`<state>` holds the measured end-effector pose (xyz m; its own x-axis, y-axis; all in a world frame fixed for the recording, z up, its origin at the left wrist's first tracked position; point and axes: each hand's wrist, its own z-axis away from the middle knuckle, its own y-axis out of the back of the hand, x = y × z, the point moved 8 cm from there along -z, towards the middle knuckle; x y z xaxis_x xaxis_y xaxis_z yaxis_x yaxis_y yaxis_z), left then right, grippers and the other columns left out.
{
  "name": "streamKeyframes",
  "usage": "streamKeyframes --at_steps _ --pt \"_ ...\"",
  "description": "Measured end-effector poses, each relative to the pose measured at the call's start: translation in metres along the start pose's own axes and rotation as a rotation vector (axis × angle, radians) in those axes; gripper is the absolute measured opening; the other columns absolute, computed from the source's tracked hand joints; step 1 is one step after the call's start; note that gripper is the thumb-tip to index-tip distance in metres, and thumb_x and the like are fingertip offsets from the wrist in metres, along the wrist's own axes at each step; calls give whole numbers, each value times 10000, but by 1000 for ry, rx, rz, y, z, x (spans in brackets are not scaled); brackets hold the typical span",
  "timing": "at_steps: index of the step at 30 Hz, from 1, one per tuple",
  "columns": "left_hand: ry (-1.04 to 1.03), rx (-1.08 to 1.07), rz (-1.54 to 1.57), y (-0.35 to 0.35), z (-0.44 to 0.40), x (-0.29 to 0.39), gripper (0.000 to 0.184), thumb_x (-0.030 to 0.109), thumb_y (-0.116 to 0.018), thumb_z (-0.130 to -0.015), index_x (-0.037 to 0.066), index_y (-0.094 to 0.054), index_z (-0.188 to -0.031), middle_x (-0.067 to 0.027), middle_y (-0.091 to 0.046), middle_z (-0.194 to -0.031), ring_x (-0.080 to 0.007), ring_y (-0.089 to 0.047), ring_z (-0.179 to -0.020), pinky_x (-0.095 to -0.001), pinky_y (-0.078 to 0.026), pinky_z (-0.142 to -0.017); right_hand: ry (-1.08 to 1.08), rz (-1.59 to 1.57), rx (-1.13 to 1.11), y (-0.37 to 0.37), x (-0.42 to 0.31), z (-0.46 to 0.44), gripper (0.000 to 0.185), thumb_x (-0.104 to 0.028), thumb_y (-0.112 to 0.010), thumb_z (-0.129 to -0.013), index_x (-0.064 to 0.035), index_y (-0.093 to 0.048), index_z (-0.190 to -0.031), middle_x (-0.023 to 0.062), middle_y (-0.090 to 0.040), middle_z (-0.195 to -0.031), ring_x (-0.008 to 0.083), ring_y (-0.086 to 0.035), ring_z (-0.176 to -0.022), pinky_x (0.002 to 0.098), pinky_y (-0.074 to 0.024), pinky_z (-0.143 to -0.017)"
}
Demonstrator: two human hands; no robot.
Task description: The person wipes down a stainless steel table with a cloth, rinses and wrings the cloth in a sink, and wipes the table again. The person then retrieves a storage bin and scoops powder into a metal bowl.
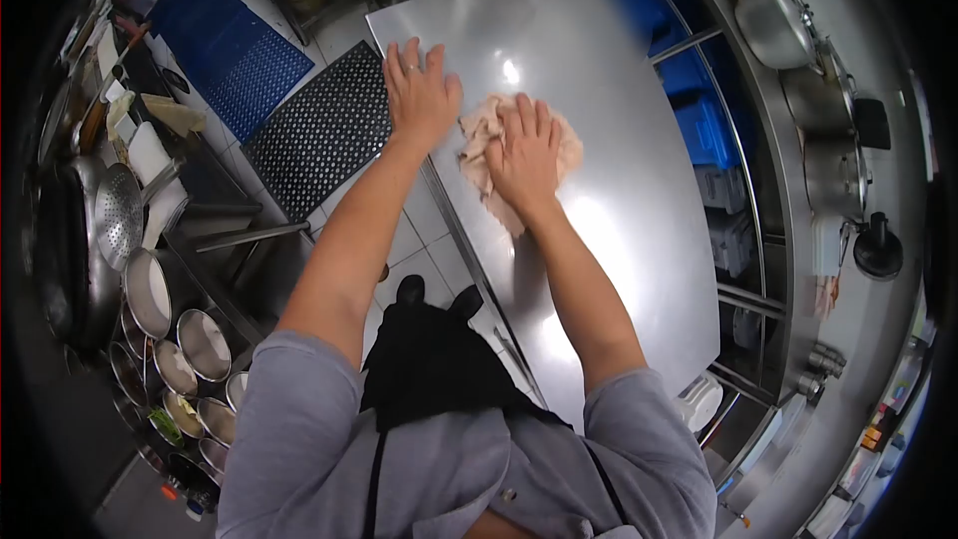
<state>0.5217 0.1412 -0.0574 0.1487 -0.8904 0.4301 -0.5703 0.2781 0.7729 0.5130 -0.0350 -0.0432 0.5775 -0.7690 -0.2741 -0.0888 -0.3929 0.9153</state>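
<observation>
A crumpled, pale pinkish cloth (481,145) lies on the shiny steel table (609,269). Pressed flat on top of it is my right hand (528,155), its fingers stretched out and slightly apart. My left hand (419,95) is at the table's left edge, fingers spread, with a ring on one finger. Nothing shows in the left hand, and it is apart from the cloth. Whether its palm touches the steel, I cannot tell.
Black perforated mat (319,130) and blue mat (225,50) cover the tiled floor on the left. Several metal bowls (205,344) and a skimmer (119,215) crowd the left counter. Right of the table, a rack holds blue bins (704,130); a steel pot (773,25) stands beyond.
</observation>
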Motion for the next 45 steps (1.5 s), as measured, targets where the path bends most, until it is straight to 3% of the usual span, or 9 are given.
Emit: streamKeyframes --at_steps 4,8,10,15,16,27,36,41,45 --pt "31 -16 -15 -2 -9 -6 510 297 -564 -931 66 -509 -1382 -255 -381 -1466 -510 -232 -1410 -605 -177 -1177 93 -33 -68 2 2 27 497 -249 -557 -850 -60 -555 -1310 191 -423 -1507 403 -315 -1437 544 -245 -1163" --pt "73 -4 28 -4 -13 -12 519 303 -539 -957 59 -484 -1412 -264 -371 -1481 -513 -237 -1407 -585 -184 -1180 82 -5 -290 27 -16 128 615 -349 -503 -944 -41 -423 -1469 196 -289 -1602 421 -203 -1497 555 -158 -1186" --pt "106 7 64 -4 -11 -15 518 286 -526 -967 41 -469 -1419 -274 -367 -1488 -511 -243 -1410 -572 -186 -1183 75 10 -331 30 -20 133 646 -377 -496 -955 -61 -383 -1508 195 -264 -1611 420 -201 -1496 562 -158 -1184" --pt "145 7 101 -12 -11 -24 527 230 -498 -983 -36 -422 -1432 -300 -359 -1499 -484 -244 -1437 -545 -184 -1192 75 32 -233 0 -18 44 668 -394 -495 -962 -79 -340 -1530 201 -262 -1606 427 -229 -1481 582 -173 -1179" --pt "161 -34 96 -11 -12 -23 539 225 -486 -986 -58 -408 -1438 -303 -338 -1519 -472 -224 -1453 -538 -180 -1195 49 25 -234 -11 -10 19 676 -405 -452 -982 -75 -297 -1552 202 -246 -1613 429 -184 -1494 576 -158 -1182" --pt "95 -243 -168 -15 -13 -12 672 347 -485 -1000 -83 -329 -1491 -343 -243 -1564 -495 -184 -1464 -523 -147 -1204 -223 -2 36 -66 123 -223 655 -483 -376 -1003 -93 -352 -1529 166 -261 -1621 392 -175 -1503 565 -101 -1200" --pt "30 -264 -169 -18 -10 -17 664 385 -449 -1036 -46 -300 -1519 -328 -202 -1586 -484 -138 -1487 -518 -133 -1206 -409 59 109 -54 241 -285 651 -495 -324 -1022 -110 -338 -1546 132 -267 -1629 365 -194 -1509 534 -119 -1213" --pt "35 -275 -161 -18 -12 -15 667 372 -449 -1034 -58 -288 -1517 -340 -189 -1583 -500 -131 -1481 -532 -131 -1202 -501 99 120 -47 262 -288 645 -478 -324 -1028 -85 -345 -1539 167 -307 -1606 400 -227 -1494 553 -167 -1196" --pt "32 -300 -140 -18 -14 -13 680 339 -473 -1018 -79 -271 -1515 -357 -160 -1583 -522 -112 -1474 -551 -119 -1198 -534 108 119 -48 260 -284 654 -478 -386 -1014 -78 -354 -1531 175 -313 -1598 399 -193 -1501 536 -141 -1205"
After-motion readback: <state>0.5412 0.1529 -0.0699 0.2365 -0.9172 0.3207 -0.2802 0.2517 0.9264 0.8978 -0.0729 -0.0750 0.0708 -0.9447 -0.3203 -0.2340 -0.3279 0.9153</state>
